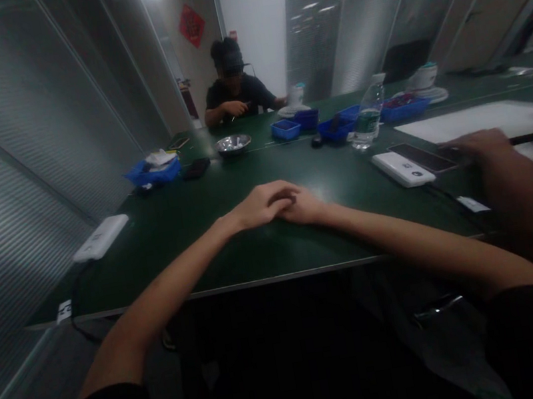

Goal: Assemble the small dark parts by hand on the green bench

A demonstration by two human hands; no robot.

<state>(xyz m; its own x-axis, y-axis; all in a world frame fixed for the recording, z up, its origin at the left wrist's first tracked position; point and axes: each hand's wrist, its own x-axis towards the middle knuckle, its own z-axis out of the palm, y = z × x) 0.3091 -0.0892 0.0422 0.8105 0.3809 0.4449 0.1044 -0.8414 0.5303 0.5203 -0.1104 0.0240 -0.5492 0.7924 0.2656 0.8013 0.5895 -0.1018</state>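
Both of my hands rest together near the middle of the green table (192, 238). My left hand (264, 203) is closed around my right hand (305, 205), with its fingers laid over the top and its thumb in front. The fingers of my right hand are mostly hidden beneath the left. No object shows in either hand. A small dark spot between them could be shadow; I cannot tell.
A white power bank (101, 239) lies left, another white power bank (403, 168) right beside a dark phone (422, 158). Farther back are a metal bowl (234, 145), blue trays (153, 171) and a water bottle (369, 117). A neighbour's blurred arm (522, 186) reaches in; another person sits opposite.
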